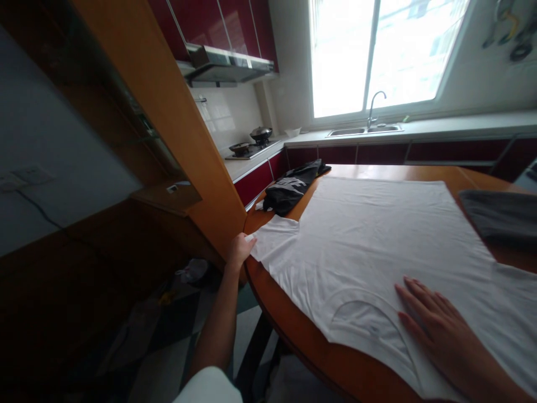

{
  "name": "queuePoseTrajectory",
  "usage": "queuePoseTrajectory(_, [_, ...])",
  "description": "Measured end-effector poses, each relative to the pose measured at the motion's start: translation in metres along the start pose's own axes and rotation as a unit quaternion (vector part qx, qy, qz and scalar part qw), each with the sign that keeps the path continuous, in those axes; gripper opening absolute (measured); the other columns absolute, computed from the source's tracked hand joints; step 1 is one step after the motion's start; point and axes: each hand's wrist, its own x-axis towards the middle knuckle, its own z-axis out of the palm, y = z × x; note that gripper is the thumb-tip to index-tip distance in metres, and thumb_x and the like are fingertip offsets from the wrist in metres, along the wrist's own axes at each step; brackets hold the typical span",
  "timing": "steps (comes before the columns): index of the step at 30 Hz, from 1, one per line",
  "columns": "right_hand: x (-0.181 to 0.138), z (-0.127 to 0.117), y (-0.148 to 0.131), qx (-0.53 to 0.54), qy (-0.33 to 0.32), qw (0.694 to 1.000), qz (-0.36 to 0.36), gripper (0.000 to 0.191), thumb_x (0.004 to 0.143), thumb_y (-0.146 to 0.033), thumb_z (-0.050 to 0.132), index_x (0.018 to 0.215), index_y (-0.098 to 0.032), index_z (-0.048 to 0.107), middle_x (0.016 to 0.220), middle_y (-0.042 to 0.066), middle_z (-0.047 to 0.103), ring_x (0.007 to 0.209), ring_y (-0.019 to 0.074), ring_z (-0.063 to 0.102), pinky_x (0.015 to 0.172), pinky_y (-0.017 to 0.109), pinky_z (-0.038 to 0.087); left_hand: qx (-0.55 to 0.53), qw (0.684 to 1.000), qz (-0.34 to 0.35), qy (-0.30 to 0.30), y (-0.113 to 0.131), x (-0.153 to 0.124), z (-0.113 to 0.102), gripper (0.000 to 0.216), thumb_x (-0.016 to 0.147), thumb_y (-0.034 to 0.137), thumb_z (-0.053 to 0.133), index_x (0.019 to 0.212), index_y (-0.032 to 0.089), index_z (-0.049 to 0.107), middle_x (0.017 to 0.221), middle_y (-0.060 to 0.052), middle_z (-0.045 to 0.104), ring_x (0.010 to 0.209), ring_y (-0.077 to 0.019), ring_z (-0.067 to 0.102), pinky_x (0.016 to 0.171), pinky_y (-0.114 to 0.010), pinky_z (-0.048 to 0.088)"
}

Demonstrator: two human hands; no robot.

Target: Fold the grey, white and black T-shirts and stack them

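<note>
A white T-shirt [377,229] lies spread on the wooden table, its neckline toward me and its hem toward the window. My left hand [240,250] pinches the end of the left-side sleeve at the table's rim. Flat on the fabric, just right of the neckline, rests my right hand [436,319] with its fingers stretched out. Light creases run from the left sleeve across the shoulder. The other sleeve reaches past the right edge of the view.
Dark folded clothing [289,187] with white lettering sits at the table's far left. A dark grey folded cloth [499,215] lies at right. A wooden post [197,140] rises beside the table [289,313]. Beyond are a stove [254,149] with pans and a sink [364,131].
</note>
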Motion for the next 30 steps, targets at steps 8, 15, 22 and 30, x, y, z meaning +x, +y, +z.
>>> queuePoseTrajectory(8, [0.001,0.000,0.000,0.004,0.002,1.000,0.003,0.059,0.098,-0.054,0.036,0.141,-0.022,0.060,0.155,0.011,0.049,0.141,0.0329,0.047,0.116,0.055,0.038,-0.029,0.999,0.025,0.015,0.010,-0.005,-0.004,0.011,0.085,0.029,0.063,0.089,0.019,0.065,0.091,-0.008,0.073,0.088,-0.0236,0.068,0.075,-0.028,0.047])
queuePoseTrajectory(15, [-0.001,0.002,0.002,0.000,-0.005,1.000,0.005,0.059,0.098,-0.054,0.035,0.142,-0.022,0.059,0.155,0.010,0.048,0.143,0.0322,0.045,0.117,0.055,0.037,-0.159,0.982,0.082,0.066,0.050,-0.012,-0.026,0.013,0.081,0.030,0.064,0.085,0.018,0.061,0.084,-0.003,0.068,0.080,-0.0194,0.064,0.073,-0.027,0.048])
queuePoseTrajectory(22, [0.000,0.000,0.002,-0.006,-0.013,1.000,0.000,0.059,0.099,-0.053,0.037,0.143,-0.021,0.058,0.157,0.011,0.045,0.144,0.0319,0.044,0.118,0.054,0.036,-0.250,0.936,0.246,0.027,0.142,-0.033,-0.044,0.013,0.084,0.031,0.065,0.086,0.018,0.062,0.081,0.000,0.066,0.073,-0.0161,0.062,0.068,-0.024,0.047])
queuePoseTrajectory(30, [0.001,-0.003,0.000,-0.002,-0.013,1.000,0.001,0.056,0.100,-0.051,0.038,0.144,-0.021,0.057,0.157,0.011,0.045,0.144,0.0313,0.043,0.118,0.055,0.036,-0.194,0.869,0.376,-0.258,0.198,-0.080,0.027,0.023,0.084,0.034,0.072,0.098,0.017,0.067,0.074,0.000,0.068,0.065,-0.0142,0.063,0.060,-0.023,0.044])
